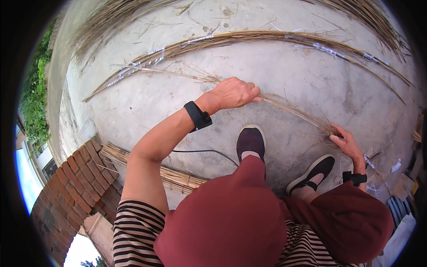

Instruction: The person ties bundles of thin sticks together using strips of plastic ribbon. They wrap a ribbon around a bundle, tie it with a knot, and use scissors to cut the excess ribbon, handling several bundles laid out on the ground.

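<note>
My left hand (236, 92) is closed around the middle of a thin bundle of dry stalks (293, 112). The bundle reaches left past my wrist and slopes down to my right hand (345, 140), whose thumb and fingers grip its frayed, twiggy end. Beyond my hands, a long bundle of dry stems (233, 36) lies curved across the concrete floor, wrapped in several places with whitish plastic strips. The left tip of the held bundle passes over or near its left part; whether they touch I cannot tell.
Loose brushy stalks (106, 25) lie at the far left, and more (363, 20) at the far right. A tied bundle of canes (183, 177) and a black cord (203, 151) are by my feet. A brick wall (73, 180) stands left. Plastic scraps (373, 190) and a small bottle (396, 166) lie right.
</note>
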The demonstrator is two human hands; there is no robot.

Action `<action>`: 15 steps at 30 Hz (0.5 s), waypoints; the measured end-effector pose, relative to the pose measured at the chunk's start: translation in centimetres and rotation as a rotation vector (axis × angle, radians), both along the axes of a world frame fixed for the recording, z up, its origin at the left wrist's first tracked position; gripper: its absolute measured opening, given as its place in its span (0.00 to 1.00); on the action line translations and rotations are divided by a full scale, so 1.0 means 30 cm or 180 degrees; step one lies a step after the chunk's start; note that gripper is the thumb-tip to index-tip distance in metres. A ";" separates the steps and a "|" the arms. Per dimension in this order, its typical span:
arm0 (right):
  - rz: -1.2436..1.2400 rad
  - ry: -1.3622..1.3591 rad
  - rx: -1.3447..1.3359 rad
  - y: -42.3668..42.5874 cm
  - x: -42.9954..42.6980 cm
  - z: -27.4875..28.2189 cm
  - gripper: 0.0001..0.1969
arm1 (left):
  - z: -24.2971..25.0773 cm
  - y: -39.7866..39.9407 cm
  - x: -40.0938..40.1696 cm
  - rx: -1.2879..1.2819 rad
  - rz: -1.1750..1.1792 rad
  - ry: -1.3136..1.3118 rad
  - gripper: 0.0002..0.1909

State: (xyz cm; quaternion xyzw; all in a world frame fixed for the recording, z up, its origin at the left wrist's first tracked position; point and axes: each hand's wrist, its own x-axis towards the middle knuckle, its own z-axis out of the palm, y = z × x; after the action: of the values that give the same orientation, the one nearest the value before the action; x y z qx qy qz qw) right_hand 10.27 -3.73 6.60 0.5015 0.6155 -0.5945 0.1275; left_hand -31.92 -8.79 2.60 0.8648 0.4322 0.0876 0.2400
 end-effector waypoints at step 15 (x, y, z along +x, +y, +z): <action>0.0552 0.0254 0.0443 0.011 -0.118 -0.006 0.37 | 0.043 0.011 0.029 -0.0435 -0.0103 0.0356 0.16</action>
State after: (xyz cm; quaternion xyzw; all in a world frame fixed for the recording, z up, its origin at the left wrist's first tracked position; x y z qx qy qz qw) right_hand 6.73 -3.39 6.43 0.4299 0.7010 -0.5565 0.1187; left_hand -31.05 -8.45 3.88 0.8569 0.4358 0.0055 0.2754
